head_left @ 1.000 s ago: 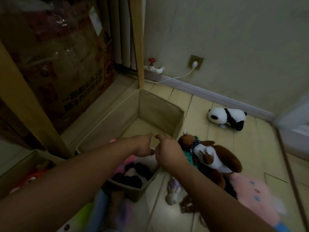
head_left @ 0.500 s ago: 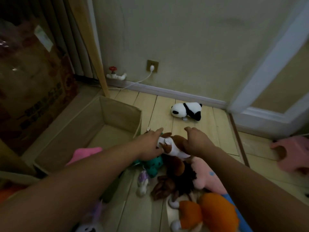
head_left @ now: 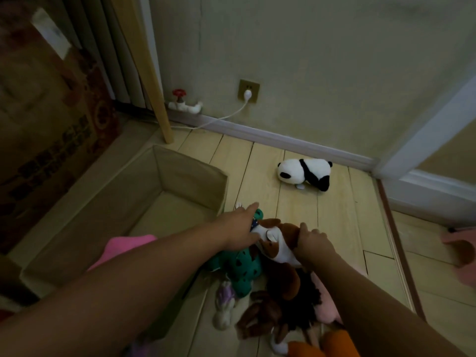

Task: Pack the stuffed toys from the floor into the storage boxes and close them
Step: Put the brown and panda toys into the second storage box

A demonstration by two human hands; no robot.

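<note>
Pale floorboards (head_left: 296,202): both hands, left hand (head_left: 239,230) and right hand (head_left: 313,243), grip the brown-and-white plush (head_left: 277,243); lifting it clear should precede swinging it into the fabric box (head_left: 190,176).

Dim room: pale wooden plank floor (head_left: 296,207), plain wall (head_left: 322,73) with a socket (head_left: 248,90), white door frame (head_left: 422,140) at right

We see the storage box (head_left: 164,202) left of the toy pile (head_left: 273,284), the panda (head_left: 305,173) lying beyond near the wall (head_left: 309,73).

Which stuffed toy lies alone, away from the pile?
The black-and-white panda, lying by the baseboard; the others are heaped near both hands.
</note>
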